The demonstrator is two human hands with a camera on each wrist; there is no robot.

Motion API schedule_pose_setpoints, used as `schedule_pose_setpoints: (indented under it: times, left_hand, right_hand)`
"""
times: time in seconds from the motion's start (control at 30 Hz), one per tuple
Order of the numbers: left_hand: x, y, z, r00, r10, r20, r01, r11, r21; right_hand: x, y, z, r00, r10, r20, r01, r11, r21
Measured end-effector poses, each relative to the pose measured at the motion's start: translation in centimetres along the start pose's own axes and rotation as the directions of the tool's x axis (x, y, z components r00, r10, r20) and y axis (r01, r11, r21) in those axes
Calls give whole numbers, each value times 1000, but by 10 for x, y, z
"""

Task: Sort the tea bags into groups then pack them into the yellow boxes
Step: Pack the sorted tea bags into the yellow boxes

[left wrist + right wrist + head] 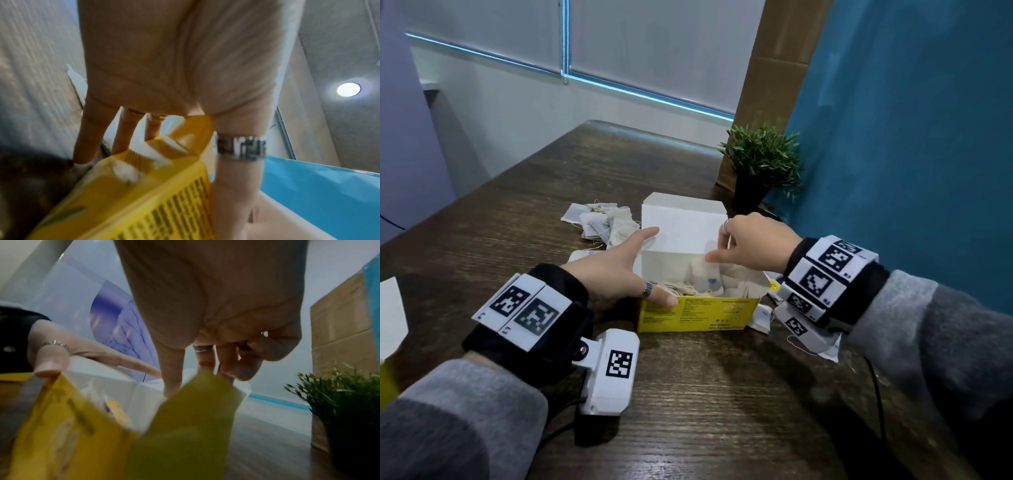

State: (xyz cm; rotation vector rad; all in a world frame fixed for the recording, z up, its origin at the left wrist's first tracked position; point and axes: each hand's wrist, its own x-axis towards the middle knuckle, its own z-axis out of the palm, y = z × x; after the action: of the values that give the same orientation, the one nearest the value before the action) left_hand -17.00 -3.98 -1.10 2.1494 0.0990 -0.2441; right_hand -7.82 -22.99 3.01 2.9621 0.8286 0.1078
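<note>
Our left hand (616,270) steadies the open yellow tea box (697,313), ringed thumb on its near front wall, straight fingers along its left side. Our right hand (751,241) reaches over the right rim, fingers bent down into the box; whether they pinch one of the packed tea bags (705,279) we cannot tell. The white lid (681,226) stands raised behind. The box sits mid-table (688,411); loose tea bags (602,222) lie heaped just beyond our left hand, more beneath our right wrist. A potted plant (763,164) crowds the far right corner.
</note>
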Motion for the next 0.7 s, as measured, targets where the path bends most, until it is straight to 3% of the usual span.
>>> schedule_pose_setpoints:
  times: [0.1,0.27,0.4,0.43,0.53,0.6,0.7]
  left_hand:
    - [2,-2,0,1000,27,-2,-27,999,39]
    - [7,-8,-1,998,69,-2,-68,996,63]
    - [11,-12,-2,995,103,10,-103,994,33]
    - [12,-12,-2,994,106,16,-106,994,33]
    - [13,-14,-4,993,114,30,-115,992,43]
    - [13,-16,-5,992,118,36,-120,991,67]
    - [14,-15,-6,991,126,47,-130,988,82]
  right_hand:
    - [-1,0,11,997,9,73,-13,998,59]
    - [1,2,7,999,-28,36,19,972,232]
    - [1,12,-25,992,42,118,-111,726,679]
    - [1,14,-27,984,50,168,-153,713,684]
    - [1,14,-18,944,45,326,-178,903,391]
    - [-1,13,-11,927,38,374,-140,959,248]
    - [-4,26,-20,978,53,203,-112,950,290]
